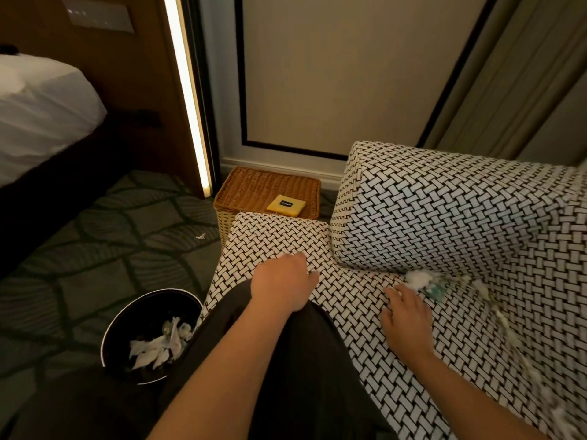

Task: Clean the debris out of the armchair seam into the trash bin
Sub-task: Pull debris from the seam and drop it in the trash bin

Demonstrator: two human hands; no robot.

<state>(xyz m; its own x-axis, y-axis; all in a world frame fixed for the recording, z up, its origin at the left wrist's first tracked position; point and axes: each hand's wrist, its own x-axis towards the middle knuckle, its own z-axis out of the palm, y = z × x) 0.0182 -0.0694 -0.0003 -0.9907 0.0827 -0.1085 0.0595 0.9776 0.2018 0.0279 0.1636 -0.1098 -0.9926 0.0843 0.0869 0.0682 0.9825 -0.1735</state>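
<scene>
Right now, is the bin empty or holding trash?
Holding trash: white crumpled scraps lie inside the bin, well below its rim. It stands upright on the carpet.

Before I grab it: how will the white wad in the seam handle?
Likely light and floppy: the white wad looks like crumpled tissue. May shed, since loose scraps trail along the seam. The teal bit beside it may drop.

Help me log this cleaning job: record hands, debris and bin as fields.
debris: white and teal clump in the seam, more trailing along it
left hand: rests on the armchair seat
right hand: flat on the seat, fingertips beside the debris
trash bin: on the carpet left of the chair, paper scraps inside
stray scrap: on the carpet
</scene>
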